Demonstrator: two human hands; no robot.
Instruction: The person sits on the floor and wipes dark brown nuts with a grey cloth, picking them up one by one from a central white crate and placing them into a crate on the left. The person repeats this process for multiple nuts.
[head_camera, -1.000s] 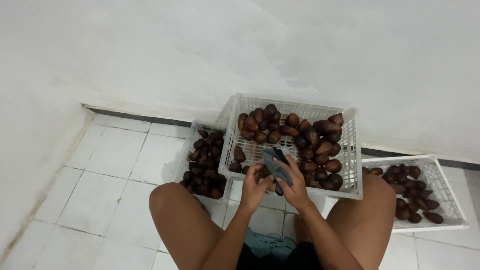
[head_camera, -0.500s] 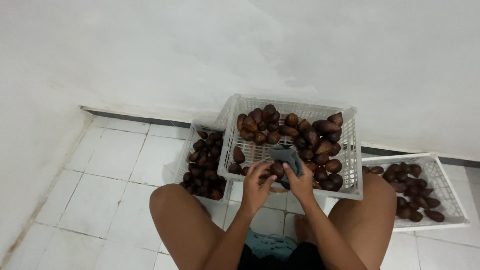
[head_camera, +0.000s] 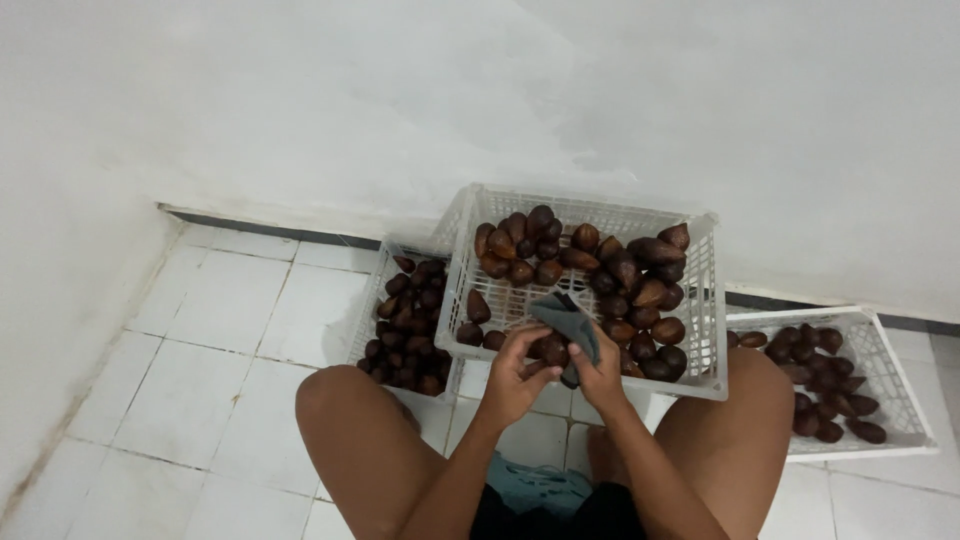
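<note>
Looking down from head height at a seated person's bare knees and two hands, over a white tiled floor (head_camera: 200, 390) meeting a white wall (head_camera: 400, 100).

Holding one brown scaly fruit (head_camera: 552, 350) between both hands, just above the near rim of a white plastic basket (head_camera: 706, 300). Curling the left hand (head_camera: 515, 370) around the fruit from below and from the left, fingers closed against it. Pressing the right hand (head_camera: 598, 368) against the fruit's right side, fingers closed on a dark grey cloth (head_camera: 566, 318) draping over the top of the fruit and over that hand. Hiding most of the fruit beneath cloth and fingers.

Sitting straight ahead between the knees, that middle basket, holding many more of the same brown fruits, heaping toward its far and right side and leaving bare mesh at the near left. Lying lower and to the left, partly tucked under the middle one, a second white basket (head_camera: 372, 300) packed with darker fruits. Lying to the right, beside the right knee, a third white basket (head_camera: 890, 370) with a smaller pile.
</note>
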